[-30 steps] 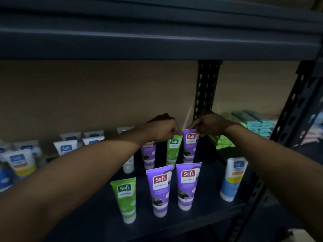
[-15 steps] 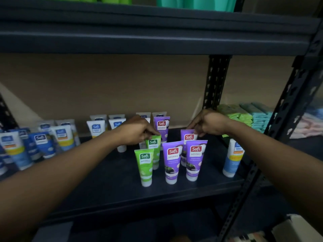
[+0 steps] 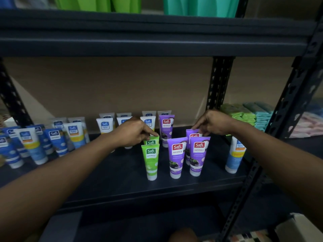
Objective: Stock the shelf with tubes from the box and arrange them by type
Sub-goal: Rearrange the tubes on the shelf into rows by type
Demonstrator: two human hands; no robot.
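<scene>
Two hands reach onto the shelf [image 3: 122, 186] at once. Far left stand blue tubes [image 3: 56, 140], then white tubes [image 3: 104, 125]. The left hand [image 3: 132, 132] has its fingers pinching the top of the back green tube [image 3: 151, 140], which stands upright just behind the front green tube [image 3: 152, 161]. Purple tubes [image 3: 176, 156] stand next. The right hand [image 3: 212, 122] pinches the top of the back purple tube [image 3: 192, 134]. One blue tube [image 3: 234, 156] stands alone, well apart on the right.
</scene>
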